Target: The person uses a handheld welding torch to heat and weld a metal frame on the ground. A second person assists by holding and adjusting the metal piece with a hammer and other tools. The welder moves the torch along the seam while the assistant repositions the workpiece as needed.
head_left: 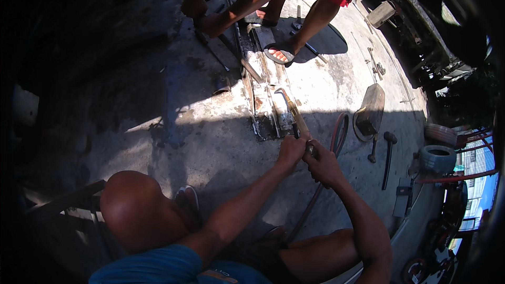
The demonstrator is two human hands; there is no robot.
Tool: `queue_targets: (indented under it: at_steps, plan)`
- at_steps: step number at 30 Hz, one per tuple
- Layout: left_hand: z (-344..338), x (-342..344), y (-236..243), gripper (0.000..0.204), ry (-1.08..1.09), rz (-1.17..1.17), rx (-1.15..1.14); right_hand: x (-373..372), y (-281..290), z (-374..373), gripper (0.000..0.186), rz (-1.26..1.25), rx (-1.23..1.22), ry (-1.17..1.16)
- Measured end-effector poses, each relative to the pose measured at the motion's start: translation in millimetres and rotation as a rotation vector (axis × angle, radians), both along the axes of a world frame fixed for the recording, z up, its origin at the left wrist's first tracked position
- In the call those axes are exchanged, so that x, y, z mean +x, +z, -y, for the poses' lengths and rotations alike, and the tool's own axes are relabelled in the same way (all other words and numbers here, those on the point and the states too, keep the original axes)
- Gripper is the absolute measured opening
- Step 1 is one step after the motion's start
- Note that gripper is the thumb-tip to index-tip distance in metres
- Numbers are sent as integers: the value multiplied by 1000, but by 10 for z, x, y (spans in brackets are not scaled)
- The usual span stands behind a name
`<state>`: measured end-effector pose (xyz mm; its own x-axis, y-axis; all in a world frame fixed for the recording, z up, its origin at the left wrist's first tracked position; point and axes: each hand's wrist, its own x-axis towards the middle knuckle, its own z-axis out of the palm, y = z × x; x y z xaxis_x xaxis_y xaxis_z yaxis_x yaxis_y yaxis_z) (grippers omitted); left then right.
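Observation:
I hold a brass-coloured cutting torch [293, 110] low in front of me, its bent tip over a long, scraped metal channel piece [263, 105] on the concrete. My left hand [291, 151] is closed on the torch body, and my right hand [323, 165] grips it just behind, around the valve end. Dark hoses [342, 131] loop beside the torch. Just beyond, a co-worker's hands [208, 21] grip a dark bar [234, 52] angled down beside the channel, and that person's sandalled foot [279, 52] is on or beside the channel.
Tools [309, 47] lie by the co-worker. At the right are a block-like piece [371, 105], a sledgehammer [388, 160], stacked tyres [438, 160] and a vehicle part [431, 47]. A dark frame [66, 194] stands at my lower left. Sunlight and shade split the floor.

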<state>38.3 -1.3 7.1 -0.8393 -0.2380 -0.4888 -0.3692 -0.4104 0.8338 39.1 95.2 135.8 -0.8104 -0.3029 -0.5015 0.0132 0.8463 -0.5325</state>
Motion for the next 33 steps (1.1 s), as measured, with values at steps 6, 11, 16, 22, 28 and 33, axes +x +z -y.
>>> queue_targets:
  at_steps: [6, 11, 16, 22, 28, 33]
  plan:
    - [28, 13, 54, 57, -16, 26, -14, -16, 15, 17, 42, 13, 24, 0]
    - [17, 3, 29, 59, -15, 6, 3, -27, 7, 15, 42, -3, 21, 21]
    - [-14, -37, -23, 63, -26, 22, -17, -35, 21, 30, 44, -13, 48, 22]
    - [-15, -83, -122, 67, -2, 22, -23, -53, -80, 31, 45, -89, 27, 73]
    - [59, -72, -12, 69, -52, 37, -8, -131, -220, -16, 46, -141, 81, 82]
    - [60, -115, -118, 69, -21, 27, 9, -153, -222, 48, 46, -145, 99, 107]
